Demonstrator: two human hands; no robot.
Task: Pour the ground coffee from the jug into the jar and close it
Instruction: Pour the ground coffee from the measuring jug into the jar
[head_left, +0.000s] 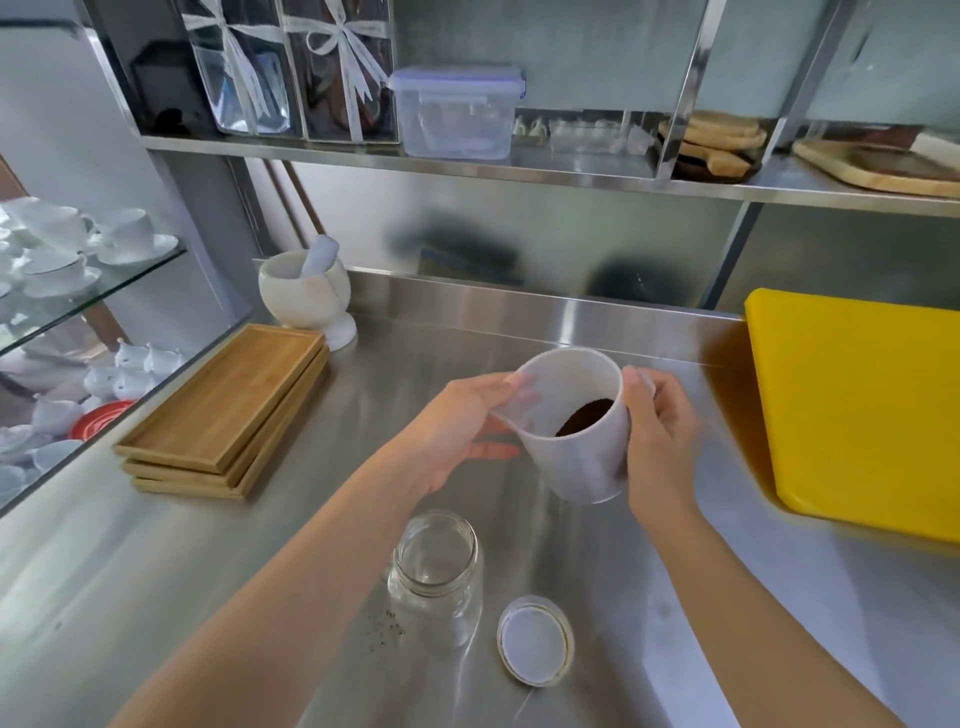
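Observation:
A white translucent plastic jug (582, 457) hangs tilted above the steel counter, with dark ground coffee (584, 415) lying against its inner wall. My right hand (657, 441) grips the jug at its handle side. My left hand (457, 431) touches the jug's spout rim with thumb and forefinger, its other fingers spread. Below and nearer to me stands an empty clear glass jar (436, 571), upright with its mouth open. The jar's round lid (535, 640) lies flat on the counter just right of the jar. A few coffee grains (387, 626) are scattered left of the jar.
A stack of wooden trays (223, 410) lies at the left, with a white mortar and pestle (306, 296) behind it. A yellow cutting board (857, 410) leans at the right. A glass shelf of white cups (67, 249) is at far left. A steel shelf (519, 166) runs overhead.

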